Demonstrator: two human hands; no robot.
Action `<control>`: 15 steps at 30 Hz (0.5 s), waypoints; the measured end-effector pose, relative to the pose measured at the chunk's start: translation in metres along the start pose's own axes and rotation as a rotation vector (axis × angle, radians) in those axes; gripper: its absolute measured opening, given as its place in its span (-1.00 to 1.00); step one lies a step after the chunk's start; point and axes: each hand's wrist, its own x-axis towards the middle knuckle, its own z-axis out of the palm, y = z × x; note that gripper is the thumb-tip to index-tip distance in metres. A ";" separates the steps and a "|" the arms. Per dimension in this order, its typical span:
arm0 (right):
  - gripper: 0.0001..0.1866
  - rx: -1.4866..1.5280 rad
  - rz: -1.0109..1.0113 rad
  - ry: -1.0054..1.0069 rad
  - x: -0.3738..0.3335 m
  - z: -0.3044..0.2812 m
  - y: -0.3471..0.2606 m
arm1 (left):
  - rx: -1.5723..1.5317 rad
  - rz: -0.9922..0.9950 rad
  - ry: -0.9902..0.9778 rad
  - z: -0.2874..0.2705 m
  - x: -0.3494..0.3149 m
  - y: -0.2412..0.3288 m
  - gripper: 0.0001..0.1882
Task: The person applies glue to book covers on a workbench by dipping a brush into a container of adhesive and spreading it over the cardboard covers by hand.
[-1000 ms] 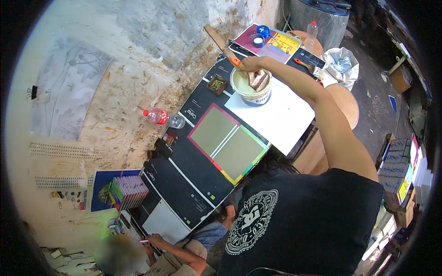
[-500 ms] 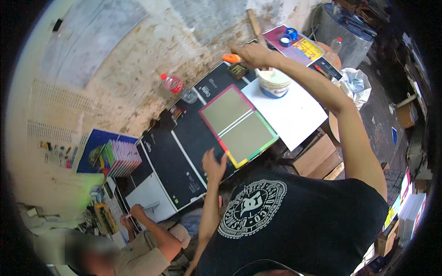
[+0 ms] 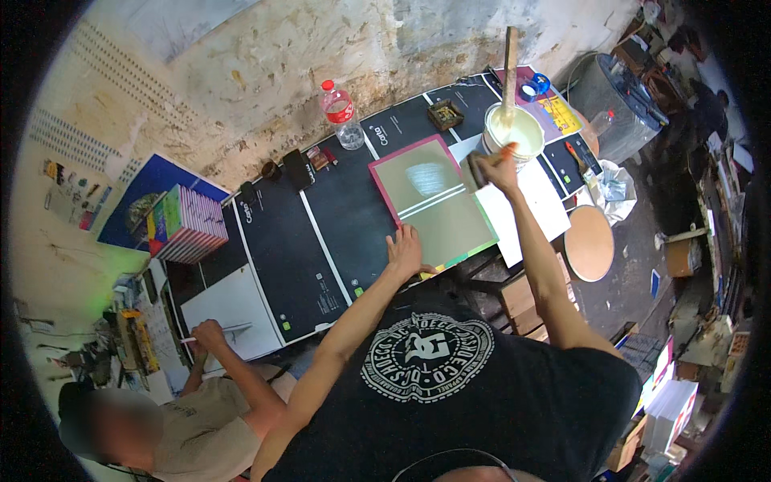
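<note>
My right hand [image 3: 495, 168] is closed around an orange-handled brush [image 3: 475, 173], its dark wide head at the right edge of a greyish board panel [image 3: 454, 221]. The panel has a maroon, green and yellow border and two white lines across its middle. A wet whitish smear [image 3: 434, 179] covers part of its far half. My left hand [image 3: 405, 252] lies fingers apart on the panel's near left edge. Just beyond my right hand, an open white tub [image 3: 487, 128] of pale paste or glue holds an upright wooden stick [image 3: 510, 72].
Under the tub lies a white sheet [image 3: 534, 213]. Along the wall stand a red-capped bottle [image 3: 343, 120], a small square tin [image 3: 444, 115] and a stack of books [image 3: 193, 229]. At the left, another person [image 3: 217, 418] works over a white board [image 3: 233, 313]. A grey drum [image 3: 622, 100] stands far right.
My right hand has come from beyond the tub toward the panel with the brush. A whitish smear has appeared on the panel. My left hand has come down onto its edge.
</note>
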 end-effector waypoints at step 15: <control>-0.63 -0.240 -0.026 0.111 -0.119 -0.024 -0.004 | -0.148 0.055 -0.019 0.013 -0.008 -0.019 0.54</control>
